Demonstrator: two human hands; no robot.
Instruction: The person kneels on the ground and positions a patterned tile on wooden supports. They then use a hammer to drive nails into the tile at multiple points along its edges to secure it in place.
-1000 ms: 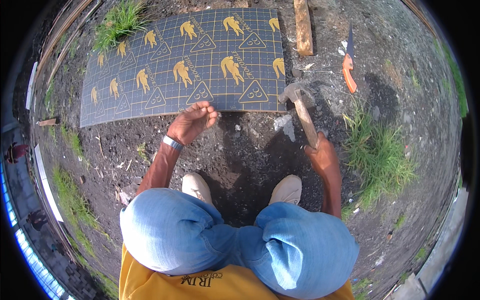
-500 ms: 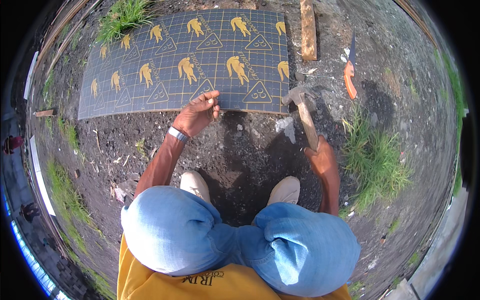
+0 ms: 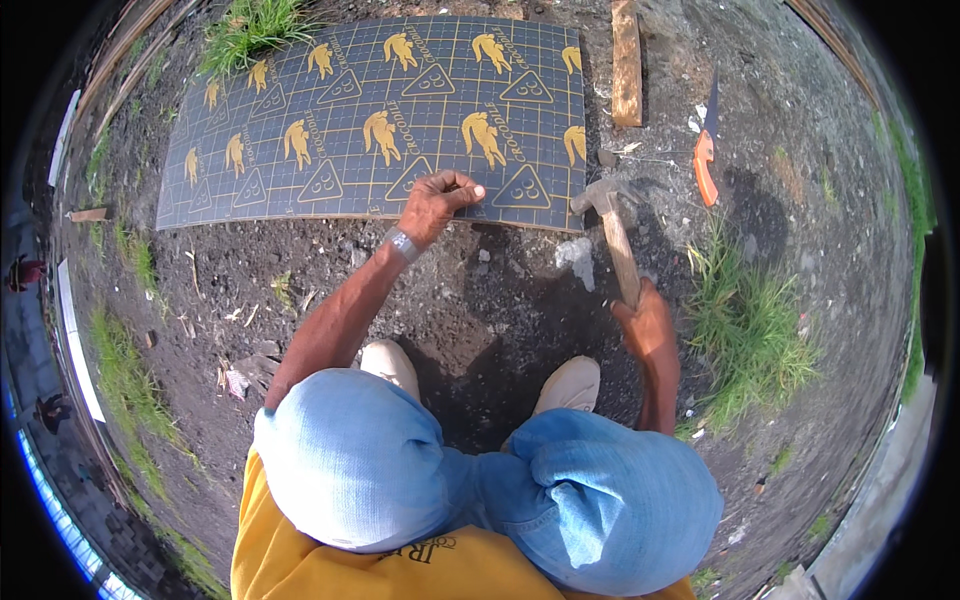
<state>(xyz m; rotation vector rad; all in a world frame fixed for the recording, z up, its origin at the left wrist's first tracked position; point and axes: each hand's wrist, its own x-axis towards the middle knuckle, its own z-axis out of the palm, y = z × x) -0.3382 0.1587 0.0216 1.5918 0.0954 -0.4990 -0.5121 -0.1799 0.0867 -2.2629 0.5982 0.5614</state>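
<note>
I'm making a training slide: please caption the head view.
Right hand gripping a hammer, left hand at the near edge of a dark printed panel.

The hammer (image 3: pixel 614 235) has a dull metal head (image 3: pixel 602 195) and wooden handle (image 3: pixel 622 260); the board (image 3: pixel 350 115) looks smooth, the soil (image 3: pixel 475 310) rough.

The board (image 3: pixel 350 185) bears gold lettering (image 3: pixel 508 130), animal emblems (image 3: pixel 484 140) and triangle signs (image 3: pixel 524 190) (all repeated) — the shirt (image 3: pixel 350 575), dark print (image 3: pixel 432 551).

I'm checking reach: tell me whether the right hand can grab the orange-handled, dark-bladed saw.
Probably not: the right hand holds the wooden-handled claw hammer, though the saw itself lies uncovered.
</note>
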